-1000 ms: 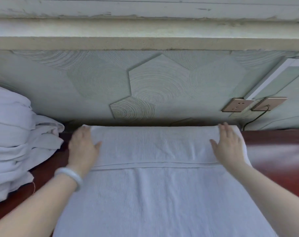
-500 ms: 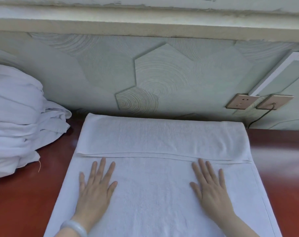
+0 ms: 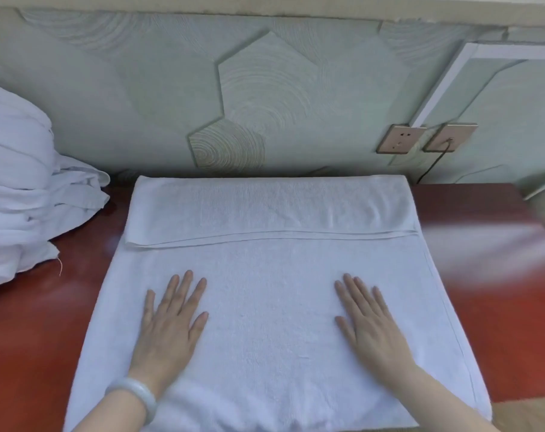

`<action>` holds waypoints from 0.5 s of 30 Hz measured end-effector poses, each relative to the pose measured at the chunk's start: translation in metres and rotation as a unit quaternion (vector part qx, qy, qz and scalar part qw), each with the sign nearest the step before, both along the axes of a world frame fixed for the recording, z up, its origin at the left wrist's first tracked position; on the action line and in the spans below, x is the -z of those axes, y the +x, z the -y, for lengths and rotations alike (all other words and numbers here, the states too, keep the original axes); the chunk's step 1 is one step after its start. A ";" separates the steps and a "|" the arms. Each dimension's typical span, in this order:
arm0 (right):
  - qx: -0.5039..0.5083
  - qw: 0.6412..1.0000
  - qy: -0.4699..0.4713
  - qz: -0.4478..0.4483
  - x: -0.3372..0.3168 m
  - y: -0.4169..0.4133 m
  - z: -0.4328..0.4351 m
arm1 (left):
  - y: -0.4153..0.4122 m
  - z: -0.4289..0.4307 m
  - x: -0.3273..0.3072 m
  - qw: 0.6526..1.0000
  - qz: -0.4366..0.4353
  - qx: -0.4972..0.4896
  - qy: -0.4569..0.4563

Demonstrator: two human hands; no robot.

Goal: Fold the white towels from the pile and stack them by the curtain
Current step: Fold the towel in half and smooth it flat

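Your left hand (image 3: 166, 328) and right hand (image 3: 369, 327) lie flat on the towel (image 3: 271, 307), its far edge folded over, on the worktop (image 3: 495, 275); the pile (image 3: 18, 188) sits left.

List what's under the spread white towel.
The red-brown table shows on both sides of the towel, so the towel lies on it. Anything else beneath is covered. The left hand and right hand lie flat on top.
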State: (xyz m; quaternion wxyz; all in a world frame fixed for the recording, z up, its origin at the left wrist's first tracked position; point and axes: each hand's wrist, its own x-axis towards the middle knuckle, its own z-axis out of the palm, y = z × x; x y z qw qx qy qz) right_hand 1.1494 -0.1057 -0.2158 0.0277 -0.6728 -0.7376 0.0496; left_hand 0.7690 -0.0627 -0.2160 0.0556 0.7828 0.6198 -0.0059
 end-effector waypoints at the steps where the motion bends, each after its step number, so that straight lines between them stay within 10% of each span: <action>1: 0.029 1.000 -0.003 0.001 0.003 0.007 0.004 | -0.014 0.004 0.002 1.000 -0.004 -0.011 0.001; 6: 0.238 0.971 -0.030 -0.005 -0.006 0.024 0.016 | -0.040 0.022 -0.001 0.992 0.016 -0.126 0.003; 15: 0.016 0.999 -0.029 -0.020 0.000 -0.091 0.032 | 0.020 0.065 -0.003 0.999 0.009 0.050 -0.001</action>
